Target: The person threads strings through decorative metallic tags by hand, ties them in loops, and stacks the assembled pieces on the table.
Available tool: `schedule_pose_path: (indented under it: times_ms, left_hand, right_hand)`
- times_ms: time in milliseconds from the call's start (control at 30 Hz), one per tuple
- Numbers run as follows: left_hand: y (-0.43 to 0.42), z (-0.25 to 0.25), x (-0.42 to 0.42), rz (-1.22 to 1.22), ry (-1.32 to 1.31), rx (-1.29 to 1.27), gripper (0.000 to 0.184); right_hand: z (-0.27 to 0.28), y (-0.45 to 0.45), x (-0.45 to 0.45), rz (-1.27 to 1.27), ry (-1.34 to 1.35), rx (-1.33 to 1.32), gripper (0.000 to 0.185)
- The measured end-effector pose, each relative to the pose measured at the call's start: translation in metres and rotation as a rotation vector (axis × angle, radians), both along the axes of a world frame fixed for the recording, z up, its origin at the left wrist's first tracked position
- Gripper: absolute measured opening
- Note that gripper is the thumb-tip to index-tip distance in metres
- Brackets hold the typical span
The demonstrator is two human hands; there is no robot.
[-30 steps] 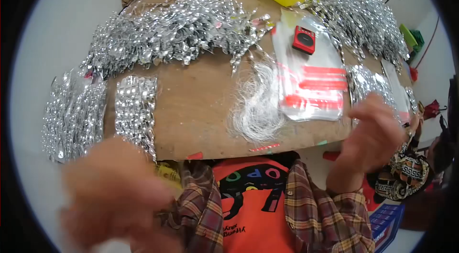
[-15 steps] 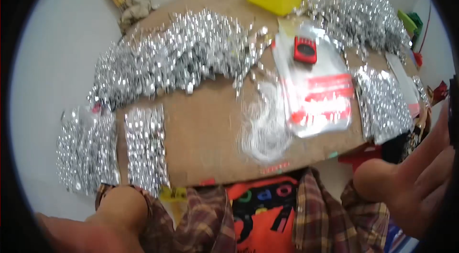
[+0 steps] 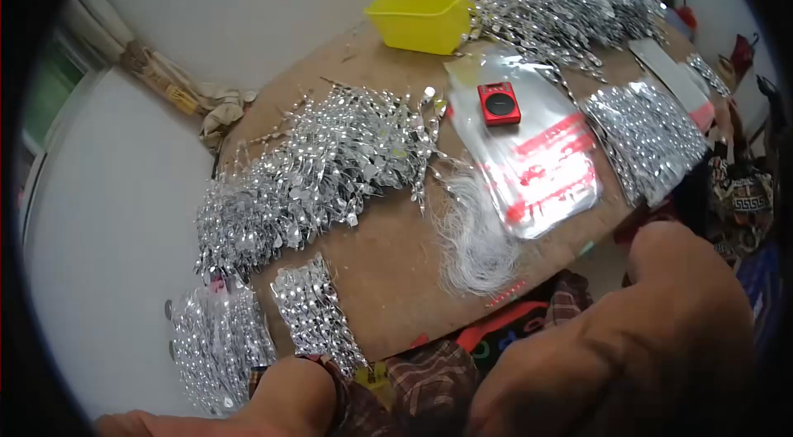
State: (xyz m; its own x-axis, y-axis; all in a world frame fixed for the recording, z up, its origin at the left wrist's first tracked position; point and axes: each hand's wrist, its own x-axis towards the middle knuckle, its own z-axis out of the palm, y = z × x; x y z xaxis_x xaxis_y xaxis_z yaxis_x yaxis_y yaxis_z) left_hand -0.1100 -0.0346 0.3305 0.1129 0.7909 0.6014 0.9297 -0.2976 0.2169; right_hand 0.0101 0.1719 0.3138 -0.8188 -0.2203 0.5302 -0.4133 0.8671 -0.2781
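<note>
My left hand (image 3: pixel 165 425) shows only in part at the bottom left, close to the camera, with the wrist bare above a plaid cuff; its fingers are cut off by the frame edge. Large and near the camera at the lower right is my right hand (image 3: pixel 628 346), its fingers in shadow or out of frame. Neither hand touches the table. Closest to the left one lie a bundle of silver sequin strands (image 3: pixel 219 346) and a narrower silver strip (image 3: pixel 314 305). Beyond the right one are a tangle of white thread (image 3: pixel 479 239) and clear plastic bags with red print (image 3: pixel 545 164).
A brown table (image 3: pixel 388 263) holds a big silver strand heap (image 3: pixel 306 173), another heap (image 3: pixel 578 3) at the back right and a flat silver bundle (image 3: pixel 644 135). A yellow bin (image 3: pixel 421 20) stands at the back. On the bags rests a red speaker-like device (image 3: pixel 499 103).
The view has tilted and turned, so the table appears rotated. My right hand has come further inward across the lower right, and its fingers no longer show clearly. Nothing on the table has visibly moved.
</note>
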Motion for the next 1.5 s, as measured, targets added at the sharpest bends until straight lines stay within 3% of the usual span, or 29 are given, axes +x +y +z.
schedule_pose_path:
  times_ms: [267,333,500,733,967,1133,1233,1500]
  left_hand:
    - [0.007,-0.040,0.022,0.040,-0.178,0.142,0.036]
    - [-0.003,-0.027,0.008,-0.047,-0.183,0.003,0.035]
    - [0.019,-0.044,0.010,-0.084,-0.220,0.127,0.035]
    - [0.012,-0.058,-0.004,-0.071,-0.253,0.040,0.034]
    - [0.024,-0.056,0.000,-0.083,-0.236,0.031,0.033]
    - [0.006,-0.087,0.012,-0.008,-0.316,-0.022,0.033]
    - [0.015,-0.114,0.020,0.053,-0.303,0.076,0.033]
    - [0.006,-0.098,0.022,0.028,-0.286,0.017,0.032]
  right_hand:
    - [0.023,-0.003,0.006,-0.026,-0.523,0.226,0.020]
    - [0.015,-0.022,0.009,-0.097,-0.623,0.090,0.019]
    - [0.035,-0.017,0.007,-0.193,-0.878,0.243,0.018]
    - [0.021,-0.028,-0.018,-0.174,-1.223,0.222,0.017]
    - [0.017,-0.002,-0.014,-0.096,-1.187,0.136,0.016]
    - [-0.023,0.003,-0.005,0.073,-1.240,0.062,0.016]
    - [-0.038,0.023,-0.004,0.125,-1.217,0.147,0.016]
    - [-0.044,0.031,0.016,0.235,-1.161,-0.019,0.015]
